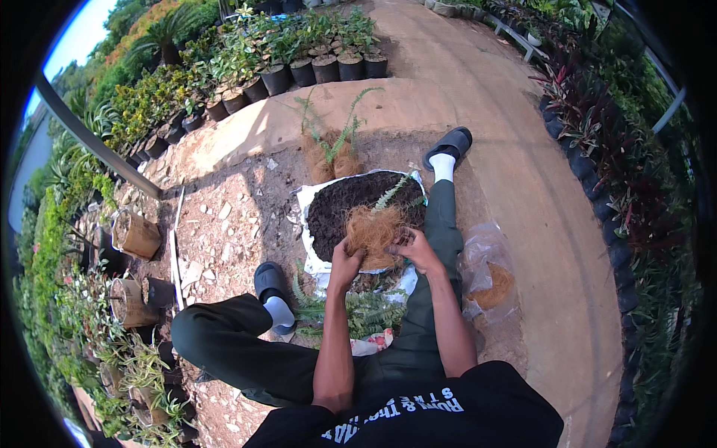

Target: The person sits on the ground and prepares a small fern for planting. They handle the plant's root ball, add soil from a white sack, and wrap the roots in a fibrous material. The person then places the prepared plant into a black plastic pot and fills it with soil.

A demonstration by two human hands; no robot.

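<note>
A loose ball of brown coir fibre (372, 235) sits between my two hands, above a white sack (307, 224) of dark soil (336, 207). From the far side of the ball a green fern frond (389, 196) sticks out. My left hand (346, 262) grips the ball's near left side, thumb on the fibre. On the right side, the fingers of my right hand (417, 251) pinch its edge. Whatever is inside the fibre is hidden. Beyond the sack stand coir-wrapped bundles (334, 162) with fern fronds growing from them.
Cut fern fronds (358, 313) lie between my legs, beside a patterned cloth or bag (372, 343). At my right is a clear plastic bag (486, 246) holding coir (493, 285). Potted plants (325, 68) line the far side; broken stones (224, 213) cover the ground at left.
</note>
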